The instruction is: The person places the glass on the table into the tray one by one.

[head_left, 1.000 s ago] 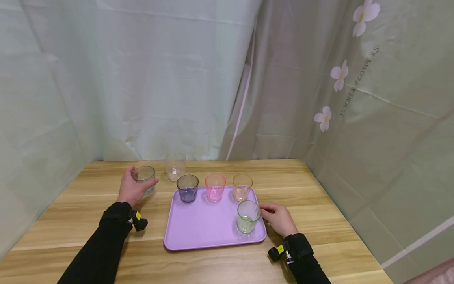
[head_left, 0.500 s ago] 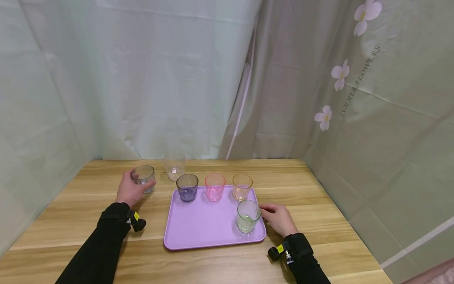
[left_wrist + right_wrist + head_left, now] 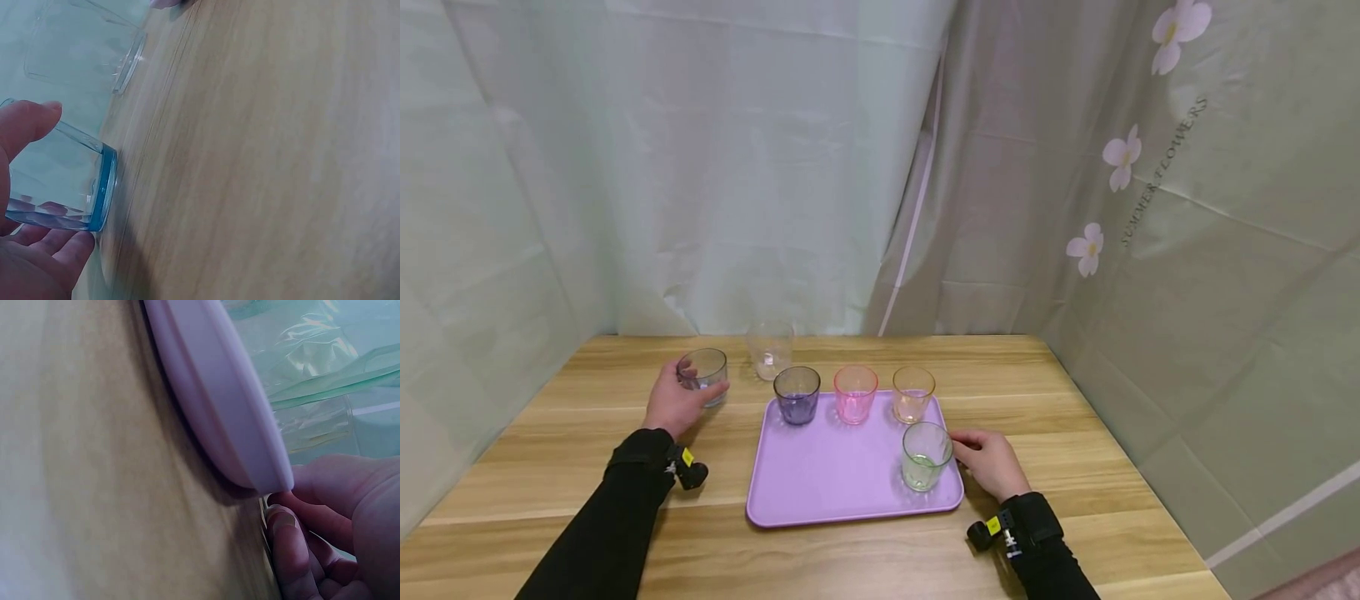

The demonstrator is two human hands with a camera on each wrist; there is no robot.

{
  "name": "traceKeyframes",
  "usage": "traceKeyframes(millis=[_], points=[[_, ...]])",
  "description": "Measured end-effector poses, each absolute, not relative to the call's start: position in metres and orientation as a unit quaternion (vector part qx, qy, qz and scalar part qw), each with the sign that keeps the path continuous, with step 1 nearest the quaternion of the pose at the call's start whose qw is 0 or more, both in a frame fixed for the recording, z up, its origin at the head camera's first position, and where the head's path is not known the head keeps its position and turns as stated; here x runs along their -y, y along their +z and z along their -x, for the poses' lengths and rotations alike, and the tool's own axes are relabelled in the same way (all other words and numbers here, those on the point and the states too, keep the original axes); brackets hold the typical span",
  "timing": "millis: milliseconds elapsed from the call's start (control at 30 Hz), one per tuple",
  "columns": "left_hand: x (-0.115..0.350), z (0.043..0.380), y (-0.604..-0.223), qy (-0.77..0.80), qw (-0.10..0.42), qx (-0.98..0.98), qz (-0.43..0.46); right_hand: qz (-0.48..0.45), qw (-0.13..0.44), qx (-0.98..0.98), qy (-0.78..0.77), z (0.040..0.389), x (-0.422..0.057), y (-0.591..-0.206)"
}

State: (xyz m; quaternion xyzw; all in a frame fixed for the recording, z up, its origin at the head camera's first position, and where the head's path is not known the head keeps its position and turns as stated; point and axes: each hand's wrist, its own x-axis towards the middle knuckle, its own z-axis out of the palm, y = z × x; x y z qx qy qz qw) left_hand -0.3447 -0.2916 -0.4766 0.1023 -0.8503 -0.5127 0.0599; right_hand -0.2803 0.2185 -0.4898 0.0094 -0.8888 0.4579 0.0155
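My left hand point(image 3: 677, 404) holds a clear glass tumbler point(image 3: 709, 398) at the table's left, thumb on the near side and fingers round the far side. In the left wrist view this glass point(image 3: 62, 165) shows a bluish base close over the wood. My right hand point(image 3: 996, 467) pinches the right rim of a lilac tray point(image 3: 827, 492); in the right wrist view the thumb lies at the tray's edge point(image 3: 250, 425) with the fingers curled below. Beside that hand, a green glass point(image 3: 922, 471) stands upright on the tray.
Along the tray's back side stand a dark purple glass point(image 3: 797, 407), a pink glass point(image 3: 854, 406) and an amber glass point(image 3: 913, 406). Behind them at left is another clear glass point(image 3: 769, 358). Pale curtains point(image 3: 775, 167) enclose the wooden table point(image 3: 1075, 533).
My left hand and its clear glass have shifted very slightly to the left. The right hand, tray and other glasses stay where they were.
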Motion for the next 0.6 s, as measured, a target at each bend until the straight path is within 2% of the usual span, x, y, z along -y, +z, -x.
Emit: traceKeyframes(millis=[600], points=[[0.2915, 0.3386, -0.4694, -0.523, 0.07, 0.841, -0.123, -0.008, 0.016, 0.893, 0.451, 0.2792, -0.2175, -0.4879]])
